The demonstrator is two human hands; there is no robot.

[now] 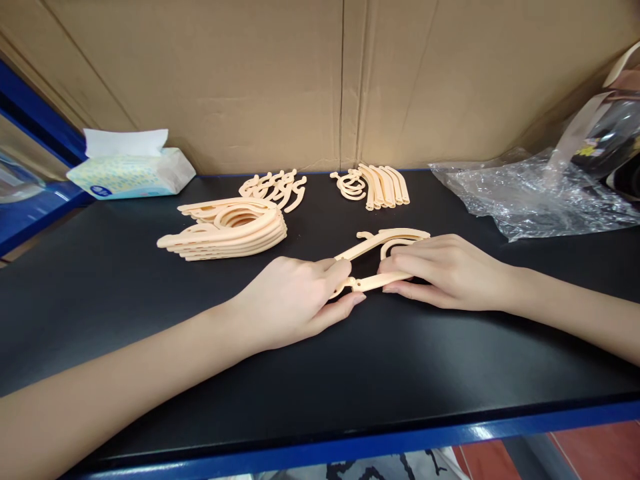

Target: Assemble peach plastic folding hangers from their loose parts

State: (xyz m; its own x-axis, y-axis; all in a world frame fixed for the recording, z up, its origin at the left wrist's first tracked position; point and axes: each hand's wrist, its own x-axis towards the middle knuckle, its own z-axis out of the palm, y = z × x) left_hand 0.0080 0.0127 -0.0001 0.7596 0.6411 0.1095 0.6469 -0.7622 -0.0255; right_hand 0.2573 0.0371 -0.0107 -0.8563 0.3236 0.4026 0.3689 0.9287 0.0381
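Observation:
My left hand is closed, with thumb and fingers pinching a peach plastic hanger hook by its end. That hook meets the tip of a hanger arm with a small hole, which my right hand grips between thumb and fingers. Just behind, a second hanger arm runs from my left fingertips to beyond my right hand. A curved piece shows beside my right fingers. How these parts join is partly hidden by my fingers.
A stack of folded peach hangers sits left of centre. Behind lie loose hooks, more curved hooks and a row of hanger arms. A tissue pack stands back left, clear plastic wrapping at right. Cardboard backs the black table.

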